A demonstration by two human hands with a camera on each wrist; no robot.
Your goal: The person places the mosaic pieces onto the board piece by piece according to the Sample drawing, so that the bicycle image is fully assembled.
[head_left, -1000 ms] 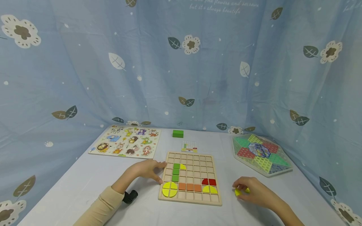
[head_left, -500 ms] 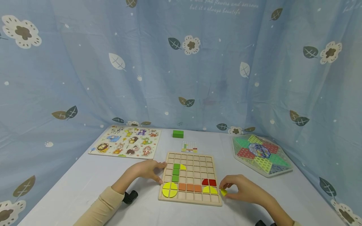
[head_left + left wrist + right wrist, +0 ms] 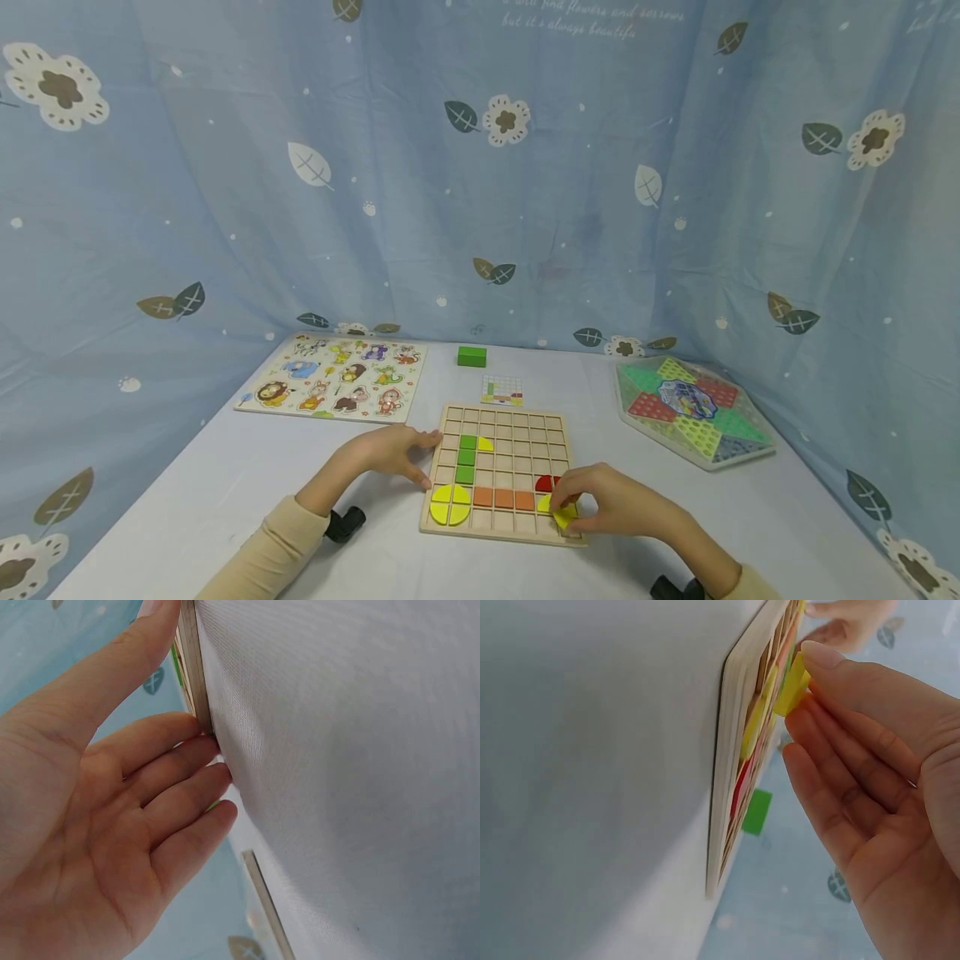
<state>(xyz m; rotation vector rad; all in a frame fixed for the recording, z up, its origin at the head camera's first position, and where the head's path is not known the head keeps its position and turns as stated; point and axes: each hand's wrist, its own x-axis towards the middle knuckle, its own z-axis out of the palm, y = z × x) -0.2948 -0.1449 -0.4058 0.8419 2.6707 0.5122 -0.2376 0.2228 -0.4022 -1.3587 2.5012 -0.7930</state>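
Note:
My right hand (image 3: 618, 500) pinches a yellow quarter-circle piece (image 3: 793, 686) between thumb and fingers, over the lower right corner of the wooden grid board (image 3: 525, 429). My left hand (image 3: 390, 448) touches the board's left edge, its fingers fairly straight. In the grid lie a column of green squares (image 3: 467, 457), a small yellow quarter (image 3: 486, 444), a yellow circle made of quarters (image 3: 451, 504) and a row of orange squares (image 3: 504, 497). A red quarter (image 3: 546, 482) and a yellow quarter (image 3: 544, 502) show beside my right fingers, which hide the cells to their right.
Behind the board lies a small pattern card (image 3: 502, 390), with a green block (image 3: 472, 357) farther back. An animal puzzle board (image 3: 333, 375) lies at the back left. On the right is a hexagonal game board (image 3: 693, 408). A blue curtain (image 3: 480, 208) surrounds the white table.
My right hand has moved left from the table beside the board to over its lower right corner, carrying the yellow piece. My left hand has stayed at the board's left edge.

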